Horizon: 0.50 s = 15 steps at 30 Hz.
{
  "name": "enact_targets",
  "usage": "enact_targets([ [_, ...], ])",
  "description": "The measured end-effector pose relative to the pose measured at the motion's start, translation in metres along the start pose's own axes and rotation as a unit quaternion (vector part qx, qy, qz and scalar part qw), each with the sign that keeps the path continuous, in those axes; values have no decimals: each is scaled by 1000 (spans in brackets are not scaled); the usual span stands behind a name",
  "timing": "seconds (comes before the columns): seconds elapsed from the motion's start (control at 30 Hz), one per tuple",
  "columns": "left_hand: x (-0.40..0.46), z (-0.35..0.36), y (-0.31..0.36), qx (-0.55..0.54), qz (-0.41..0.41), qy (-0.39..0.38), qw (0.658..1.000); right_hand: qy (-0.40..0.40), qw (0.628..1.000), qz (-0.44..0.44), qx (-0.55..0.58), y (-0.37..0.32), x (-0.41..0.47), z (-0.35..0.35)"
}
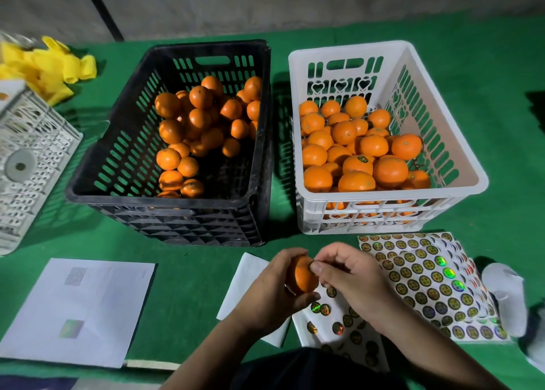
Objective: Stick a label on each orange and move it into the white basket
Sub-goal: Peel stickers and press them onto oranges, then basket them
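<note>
My left hand [272, 289] grips one orange [300, 276] above the near edge of the green table. My right hand [346, 274] pinches a small round label [312, 264] against the top right of that orange. Label sheets [424, 274] with round holographic stickers lie under and to the right of my hands. The white basket [460, 165] stands behind them, holding several oranges, one showing a label [363, 159]. To its left is the black crate [118, 142] with several more oranges.
A white sheet of paper [79, 310] lies at the near left. An upturned white crate [29, 159] and yellow foam nets [50, 65] sit at the far left. A white object [507, 298] lies at the right edge beside the sheets.
</note>
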<state>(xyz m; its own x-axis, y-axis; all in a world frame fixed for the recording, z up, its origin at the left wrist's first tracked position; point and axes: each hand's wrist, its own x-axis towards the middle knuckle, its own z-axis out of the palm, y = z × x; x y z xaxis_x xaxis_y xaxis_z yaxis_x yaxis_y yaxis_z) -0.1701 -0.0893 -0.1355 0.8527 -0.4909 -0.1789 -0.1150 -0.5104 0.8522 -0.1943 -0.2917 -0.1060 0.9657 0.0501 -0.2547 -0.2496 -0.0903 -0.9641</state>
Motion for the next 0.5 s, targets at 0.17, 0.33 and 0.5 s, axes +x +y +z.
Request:
enact_targets([
  [0.17,-4,-7,17,34,44,33,998,-60,983,-39,-170,-26,2,-2],
  [0.33,-9,-10,30,3,64,48,997,-103,974,62,-190,-45,7,-18],
  [0.5,-9,-14,45,-22,93,52,994,-143,975,155,77,-48,0,-7],
])
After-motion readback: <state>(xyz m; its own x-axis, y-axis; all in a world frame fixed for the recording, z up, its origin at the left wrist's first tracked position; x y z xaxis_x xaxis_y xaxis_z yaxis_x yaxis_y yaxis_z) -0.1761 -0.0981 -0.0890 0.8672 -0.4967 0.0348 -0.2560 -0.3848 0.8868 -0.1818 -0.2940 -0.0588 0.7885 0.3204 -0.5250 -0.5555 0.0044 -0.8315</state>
